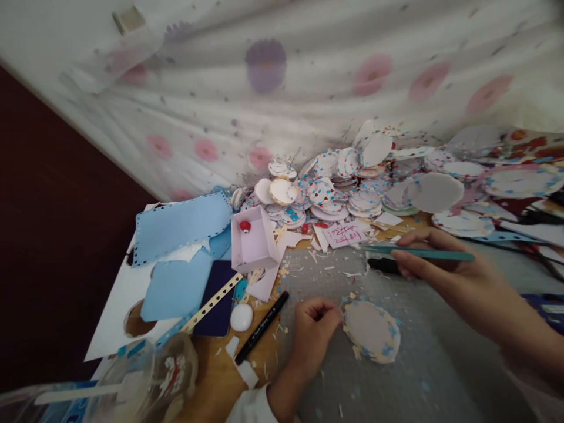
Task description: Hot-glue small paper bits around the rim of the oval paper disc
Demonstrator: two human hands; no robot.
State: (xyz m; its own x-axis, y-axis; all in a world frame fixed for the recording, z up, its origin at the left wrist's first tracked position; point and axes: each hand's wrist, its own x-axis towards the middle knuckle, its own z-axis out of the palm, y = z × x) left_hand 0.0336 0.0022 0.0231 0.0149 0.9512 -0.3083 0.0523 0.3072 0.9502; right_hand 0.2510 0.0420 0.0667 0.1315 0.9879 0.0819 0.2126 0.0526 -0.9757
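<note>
Teal tweezers [436, 254] are pinched in my right hand [445, 270], their tips pointing left over the grey mat [335, 364]. A black pen or cap [382, 265] lies just under these fingers; I cannot tell whether they touch it. My left hand [315, 326] rests on the mat with its fingers curled closed, and what they hold, if anything, is hidden. Right beside its knuckles is a round paper disc [370, 330], pale in the middle, with blue and yellow bits around its rim. Whether the left fingers grip the disc's edge does not show.
Piles of decorated paper discs [326, 191] line the back. Left of the mat are a pink box [254, 238] holding a small red item, a black marker [262, 327], a white round object [241, 317], blue sheets [176, 288] and a plastic cup [136, 376]. Paper scraps litter the mat.
</note>
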